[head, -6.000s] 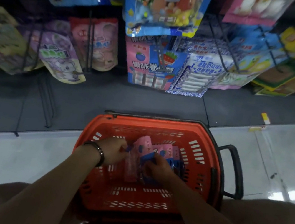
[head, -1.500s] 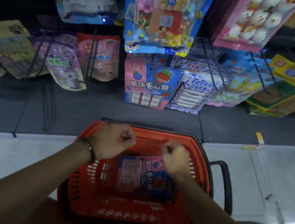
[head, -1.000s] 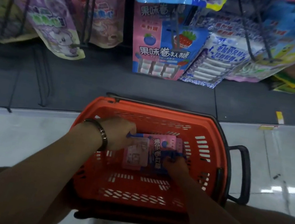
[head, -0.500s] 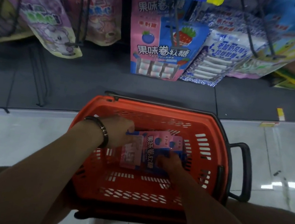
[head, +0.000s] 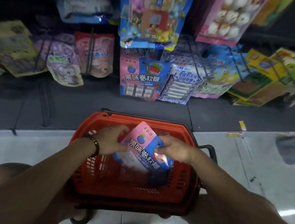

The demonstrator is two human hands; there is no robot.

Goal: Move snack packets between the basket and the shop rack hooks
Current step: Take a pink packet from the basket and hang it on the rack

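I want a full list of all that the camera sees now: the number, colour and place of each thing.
basket: one, orange-red, on the pale floor
held packet: one, pink and blue, over the basket
packets in basket: count unclear, dim, under the held packet
matching packets: a stack, pink and blue, hanging, centre
white-blue packets: a stack, right of those
purple packet: one seen, hanging, left
pink packet: one seen, beside the purple packet
yellow-green packets: several, hanging, right
left hand: one, grips the held packet's left edge
right hand: one, pinches its right edge
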